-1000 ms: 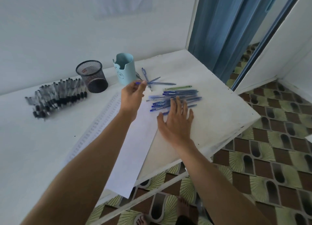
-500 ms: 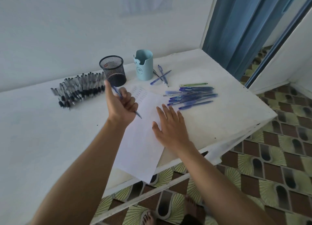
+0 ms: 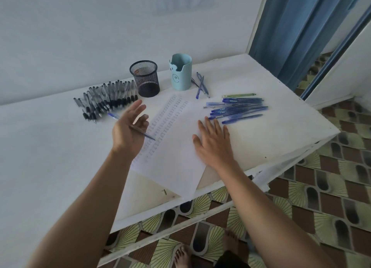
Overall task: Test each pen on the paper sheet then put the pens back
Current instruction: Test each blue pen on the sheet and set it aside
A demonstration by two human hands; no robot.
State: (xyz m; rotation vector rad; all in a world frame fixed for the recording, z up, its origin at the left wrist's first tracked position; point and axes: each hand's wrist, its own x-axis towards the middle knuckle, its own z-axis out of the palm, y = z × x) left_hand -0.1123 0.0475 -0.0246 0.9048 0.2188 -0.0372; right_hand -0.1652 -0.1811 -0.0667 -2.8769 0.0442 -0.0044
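**A:** What is the left hand (image 3: pixel 128 131) doing?

**B:** It is lifted off the worktop (image 3: pixel 50 147), with the forefinger and thumb spread and the lower fingers curled. A blue pen (image 3: pixel 145 134) runs slantwise across it under those curled fingers. One end sticks out past the back of the hand and the tip points down toward the paper sheet (image 3: pixel 176 157). I cannot tell how firmly it is gripped.

**A:** And the right hand (image 3: pixel 212 143)?

**B:** It is flat, palm down, fingers straight and a little apart, pressing on the right side of the sheet.

**A:** Where does the sheet lie?

**B:** It lies slantwise in the middle of the worktop, with its lowest corner reaching the near edge. Faint printed columns run down its left part, and the rest looks blank.

**A:** And the other pens?

**B:** A bunch of blue pens (image 3: pixel 239 109) lies side by side just beyond the right hand's fingertips, toward the right edge. A green pen (image 3: pixel 239 95) is on the far side of that bunch. A few more blue ones (image 3: pixel 200 85) lie crossed beside a light blue holder (image 3: pixel 180 74) near the far edge. A black mesh cup (image 3: pixel 145 79) stands left of the holder. Left of the cup is a close row of clear pens with black grips (image 3: pixel 106 101).

**A:** Anything around the worktop?

**B:** A pale wall (image 3: pixel 80 36) stands behind it, a blue curtain (image 3: pixel 291 26) hangs at its far right corner, and a patterned tiled floor (image 3: pixel 331 187) is below.
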